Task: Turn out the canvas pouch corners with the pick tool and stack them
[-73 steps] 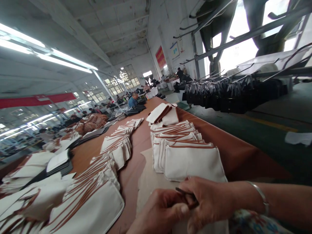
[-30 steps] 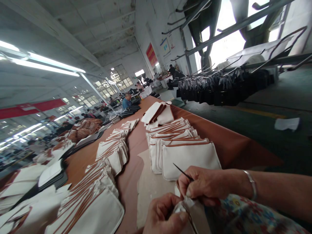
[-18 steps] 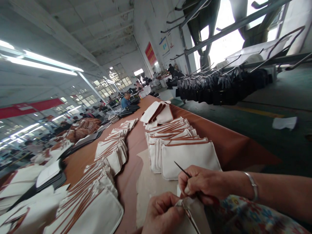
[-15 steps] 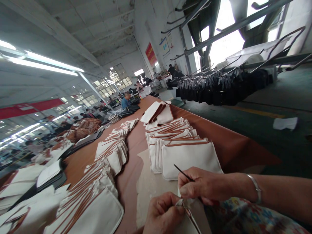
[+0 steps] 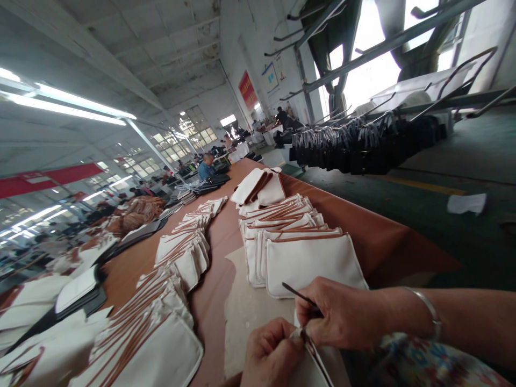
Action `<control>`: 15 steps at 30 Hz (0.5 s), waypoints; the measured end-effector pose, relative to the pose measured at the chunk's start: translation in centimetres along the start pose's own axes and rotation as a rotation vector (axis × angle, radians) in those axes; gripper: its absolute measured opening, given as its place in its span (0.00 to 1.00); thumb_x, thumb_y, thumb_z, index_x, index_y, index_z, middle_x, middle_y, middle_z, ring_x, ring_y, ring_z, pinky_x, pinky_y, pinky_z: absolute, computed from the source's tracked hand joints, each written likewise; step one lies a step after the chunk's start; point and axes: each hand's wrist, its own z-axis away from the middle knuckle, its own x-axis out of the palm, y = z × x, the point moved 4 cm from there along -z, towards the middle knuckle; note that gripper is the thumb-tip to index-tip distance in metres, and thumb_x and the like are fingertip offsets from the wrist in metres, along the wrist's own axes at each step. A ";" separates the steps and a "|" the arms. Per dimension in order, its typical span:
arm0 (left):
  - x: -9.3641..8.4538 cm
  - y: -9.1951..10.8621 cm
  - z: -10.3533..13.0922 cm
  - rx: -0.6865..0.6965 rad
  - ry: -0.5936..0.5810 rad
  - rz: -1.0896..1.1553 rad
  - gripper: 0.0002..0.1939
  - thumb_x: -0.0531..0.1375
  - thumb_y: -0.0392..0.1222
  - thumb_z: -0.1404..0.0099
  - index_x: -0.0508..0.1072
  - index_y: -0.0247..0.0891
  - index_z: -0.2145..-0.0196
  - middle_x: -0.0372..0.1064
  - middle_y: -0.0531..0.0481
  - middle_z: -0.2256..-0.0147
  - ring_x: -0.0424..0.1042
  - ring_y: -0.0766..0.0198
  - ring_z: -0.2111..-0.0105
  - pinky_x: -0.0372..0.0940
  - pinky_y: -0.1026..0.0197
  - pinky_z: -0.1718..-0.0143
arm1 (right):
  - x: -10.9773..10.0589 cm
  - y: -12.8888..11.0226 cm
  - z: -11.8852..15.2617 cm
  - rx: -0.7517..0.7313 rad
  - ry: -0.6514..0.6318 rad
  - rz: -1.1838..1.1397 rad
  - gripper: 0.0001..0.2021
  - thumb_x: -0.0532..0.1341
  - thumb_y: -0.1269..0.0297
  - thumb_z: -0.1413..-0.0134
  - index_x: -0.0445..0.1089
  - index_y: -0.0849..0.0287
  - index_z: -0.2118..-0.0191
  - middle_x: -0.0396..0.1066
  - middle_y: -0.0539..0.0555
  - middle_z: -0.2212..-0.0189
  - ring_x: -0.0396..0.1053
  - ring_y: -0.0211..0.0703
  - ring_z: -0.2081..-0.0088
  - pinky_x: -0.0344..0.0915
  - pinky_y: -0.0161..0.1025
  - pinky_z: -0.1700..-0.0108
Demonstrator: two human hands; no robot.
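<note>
At the bottom of the view, my left hand [image 5: 271, 352] pinches the top corner of a white pouch [image 5: 318, 365] with a dark slit along its edge. My right hand [image 5: 342, 312] is closed around a thin dark stick-like tool [image 5: 296, 292], whose narrow end points up and left. Its lower fingers meet the same pouch corner, close beside my left fingertips. What the tool's other end touches is hidden. Just beyond my hands, a row of white pouches with brown edging [image 5: 314, 263] stands on the brown-covered table [image 5: 215, 258].
A second row of white pouches [image 5: 157, 349] leans along the left side. Farther left lie white and black pieces [image 5: 80, 290] and a brown heap [image 5: 139, 212]. A rack hung with black items [image 5: 363, 150] stands to the right. A person [image 5: 206, 167] sits beyond the table.
My right hand has shifted slightly, its fingers now nearer the pouch corner, and the tool's tip sits a little lower and farther left. My left hand keeps its pinch.
</note>
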 end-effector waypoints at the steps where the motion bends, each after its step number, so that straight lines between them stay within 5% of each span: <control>1: 0.0 0.2 0.0 0.014 -0.001 0.003 0.25 0.71 0.60 0.52 0.69 0.35 0.80 0.54 0.59 0.84 0.46 0.73 0.82 0.39 0.65 0.79 | 0.0 0.0 0.0 0.002 -0.011 -0.016 0.05 0.59 0.72 0.59 0.71 0.63 0.71 0.66 0.45 0.80 0.60 0.32 0.76 0.55 0.26 0.77; 15: -0.1 0.6 0.2 0.047 0.038 -0.296 0.11 0.61 0.46 0.44 0.69 0.37 0.78 0.57 0.56 0.82 0.53 0.69 0.80 0.44 0.64 0.78 | 0.1 0.3 0.2 -0.003 -0.037 -0.057 0.09 0.63 0.68 0.57 0.70 0.63 0.66 0.65 0.45 0.78 0.59 0.33 0.76 0.54 0.28 0.77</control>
